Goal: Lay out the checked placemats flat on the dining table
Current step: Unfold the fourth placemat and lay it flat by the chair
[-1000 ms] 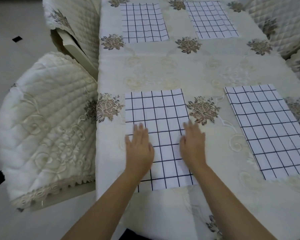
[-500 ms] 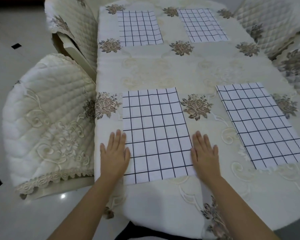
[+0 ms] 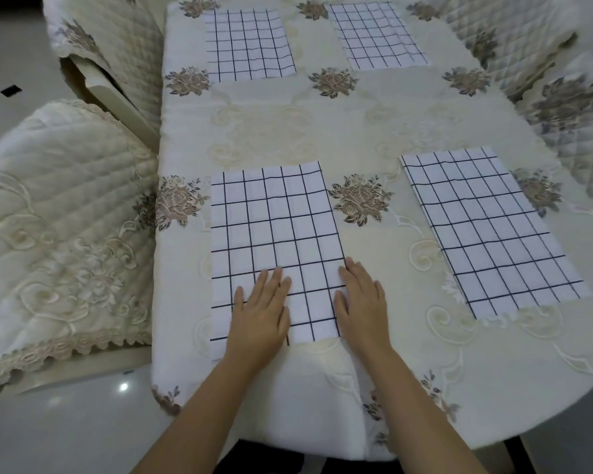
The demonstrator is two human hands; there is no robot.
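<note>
The near checked placemat [image 3: 274,241] is pressed flat on the bench [image 3: 356,131] by the left hand [image 3: 261,313] and right hand [image 3: 362,302], fingers straight.

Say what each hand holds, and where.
Nothing is held. Left hand presses flat on the near-left placemat; right hand lies flat along its right edge.

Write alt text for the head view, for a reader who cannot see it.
A person's left hand and right hand press flat on the nearest checked placemat, the right hand over its right edge. Three more placemats lie spread on the embroidered tablecloth.
</note>
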